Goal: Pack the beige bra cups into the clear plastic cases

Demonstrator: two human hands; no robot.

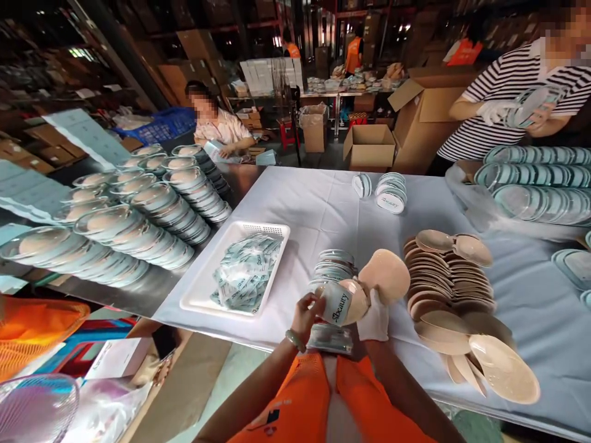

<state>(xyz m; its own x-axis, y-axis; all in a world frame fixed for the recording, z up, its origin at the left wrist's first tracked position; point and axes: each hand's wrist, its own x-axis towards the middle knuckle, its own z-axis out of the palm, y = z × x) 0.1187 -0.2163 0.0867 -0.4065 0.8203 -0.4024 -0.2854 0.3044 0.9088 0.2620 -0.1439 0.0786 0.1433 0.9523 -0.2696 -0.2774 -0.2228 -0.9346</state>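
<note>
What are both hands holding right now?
Left hand: closed on a round labelled lid.
Right hand, in a white glove: closed on a beige puff.

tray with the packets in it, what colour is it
White, a shallow tray with small holes along its rim, seen best in the head view.

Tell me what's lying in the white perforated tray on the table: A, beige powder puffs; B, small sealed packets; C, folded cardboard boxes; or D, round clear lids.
B: the white tray holds a loose heap of small pale blue-green packets with printed lettering, while the beige puffs are stacked on the cloth to its right.
</note>
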